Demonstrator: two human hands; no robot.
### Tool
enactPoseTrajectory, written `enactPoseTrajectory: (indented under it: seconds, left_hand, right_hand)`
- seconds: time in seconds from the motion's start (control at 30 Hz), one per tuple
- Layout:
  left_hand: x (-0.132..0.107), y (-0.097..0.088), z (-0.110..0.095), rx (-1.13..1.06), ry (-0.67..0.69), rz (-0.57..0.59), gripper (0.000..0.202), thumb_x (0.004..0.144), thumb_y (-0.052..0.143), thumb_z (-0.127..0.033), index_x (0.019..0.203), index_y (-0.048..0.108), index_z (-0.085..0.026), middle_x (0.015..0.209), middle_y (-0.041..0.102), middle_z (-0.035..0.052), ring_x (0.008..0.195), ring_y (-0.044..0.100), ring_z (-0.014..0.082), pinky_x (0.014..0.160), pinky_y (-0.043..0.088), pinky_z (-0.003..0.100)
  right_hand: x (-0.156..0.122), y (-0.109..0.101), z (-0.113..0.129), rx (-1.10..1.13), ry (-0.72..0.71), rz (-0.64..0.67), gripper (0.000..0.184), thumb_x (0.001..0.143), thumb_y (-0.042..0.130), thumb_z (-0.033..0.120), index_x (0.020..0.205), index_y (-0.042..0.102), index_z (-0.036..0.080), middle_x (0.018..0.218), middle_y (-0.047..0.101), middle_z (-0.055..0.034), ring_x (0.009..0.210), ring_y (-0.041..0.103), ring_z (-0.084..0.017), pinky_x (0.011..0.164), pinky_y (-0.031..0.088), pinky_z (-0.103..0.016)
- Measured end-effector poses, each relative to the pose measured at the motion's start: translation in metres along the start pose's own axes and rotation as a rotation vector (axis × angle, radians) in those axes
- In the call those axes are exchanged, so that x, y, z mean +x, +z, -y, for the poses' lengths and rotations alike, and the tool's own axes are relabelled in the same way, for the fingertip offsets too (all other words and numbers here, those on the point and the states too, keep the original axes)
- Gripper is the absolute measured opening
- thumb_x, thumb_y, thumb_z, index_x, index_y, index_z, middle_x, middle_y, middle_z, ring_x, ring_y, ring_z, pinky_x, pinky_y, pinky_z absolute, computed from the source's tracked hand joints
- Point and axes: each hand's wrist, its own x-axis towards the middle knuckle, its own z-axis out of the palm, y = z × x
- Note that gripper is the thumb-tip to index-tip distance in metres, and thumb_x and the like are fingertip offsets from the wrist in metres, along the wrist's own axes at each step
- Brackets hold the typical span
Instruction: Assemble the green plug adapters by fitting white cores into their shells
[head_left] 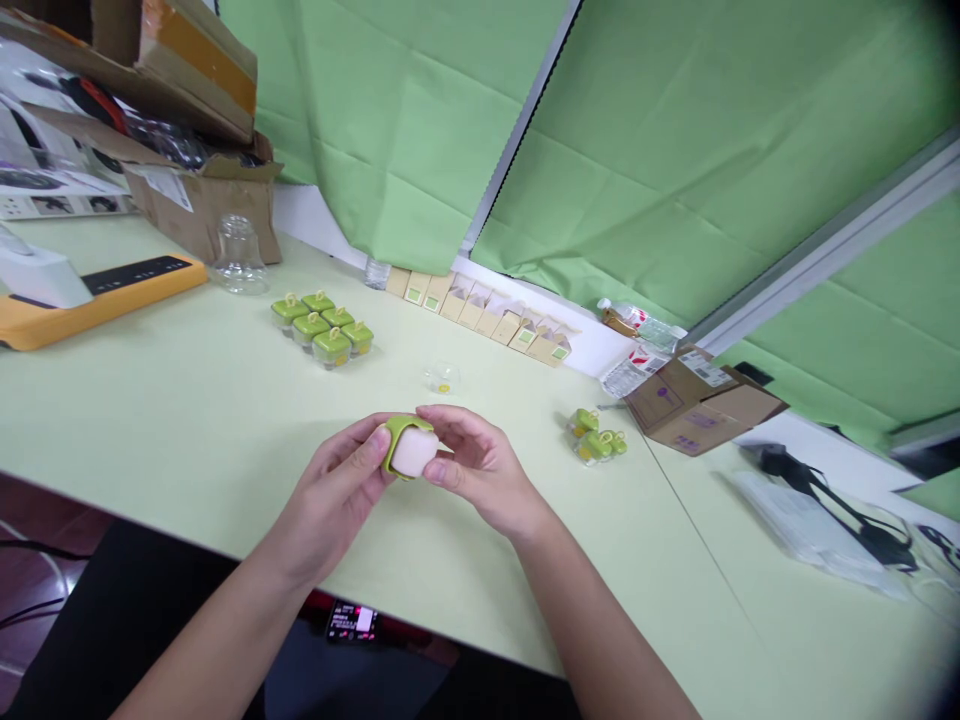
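Above the near part of the table, my left hand (337, 490) is closed around a green square lid (393, 440) tilted on its side. A whitish block with rounded corners (415, 452) sits inside the lid's open face. My right hand (480, 465) pinches the block's right side, its thumb below and its forefinger at the lid's upper edge. Just beyond the hands lies a small clear cup (442, 378) with a yellow spot. Farther left, several clear containers with green looped lids (332, 345) stand in a group. More such containers (596, 445) stand to the right.
A row of small beige boxes (487, 310) lines the wall. At left are a yellow-and-black device (135, 285), a clear jar (238, 258) and a cardboard box (202, 205). Plastic bottles (641, 325), another carton (690, 405) and a bag with black cable (817, 530) lie right.
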Motion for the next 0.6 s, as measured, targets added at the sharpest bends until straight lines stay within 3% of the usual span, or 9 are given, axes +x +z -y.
enactPoseTrajectory:
  seconds: [0.23, 0.37, 0.5, 0.6]
  left_hand:
    - [0.0003, 0.0021, -0.0012, -0.108, -0.056, -0.017, 0.023, 0.091, 0.065, -0.037, 0.098, 0.077, -0.018, 0.097, 0.072, 0.0066, 0.085, 0.063, 0.0156, 0.074, 0.054, 0.025]
    - [0.0023, 0.0042, 0.0005, -0.126, -0.100, -0.074, 0.025, 0.093, 0.062, -0.038, 0.105, 0.072, -0.018, 0.095, 0.069, 0.0055, 0.078, 0.061, 0.0129, 0.067, 0.053, 0.022]
    - [0.0021, 0.0079, 0.0024, -0.135, -0.159, -0.091, 0.028, 0.096, 0.058, -0.040, 0.110, 0.067, -0.018, 0.087, 0.065, 0.0049, 0.074, 0.060, 0.0134, 0.064, 0.053, 0.023]
    - [0.0017, 0.0099, 0.0036, -0.127, -0.186, -0.091, 0.029, 0.098, 0.054, -0.040, 0.114, 0.065, -0.018, 0.085, 0.064, 0.0042, 0.072, 0.059, 0.0129, 0.063, 0.052, 0.023]
  right_hand:
    - [0.0007, -0.0027, -0.0083, -0.012, 0.054, -0.010, 0.039, 0.075, 0.085, 0.029, 0.112, 0.072, 0.028, 0.110, 0.069, -0.0036, 0.097, 0.064, -0.017, 0.086, 0.057, -0.036]
    - [-0.0001, 0.0001, -0.0073, -0.027, 0.030, -0.001, 0.044, 0.079, 0.081, 0.030, 0.121, 0.068, 0.029, 0.121, 0.065, -0.0056, 0.105, 0.062, -0.019, 0.087, 0.057, -0.036]
    - [-0.0008, 0.0027, -0.0026, 0.000, 0.051, 0.108, 0.045, 0.084, 0.076, 0.033, 0.127, 0.064, 0.029, 0.135, 0.059, -0.0081, 0.088, 0.065, -0.017, 0.079, 0.059, -0.037]
    - [-0.0008, 0.0030, -0.0022, -0.012, 0.060, 0.106, 0.043, 0.082, 0.077, 0.034, 0.122, 0.066, 0.027, 0.145, 0.052, -0.0087, 0.091, 0.065, -0.017, 0.076, 0.060, -0.036]
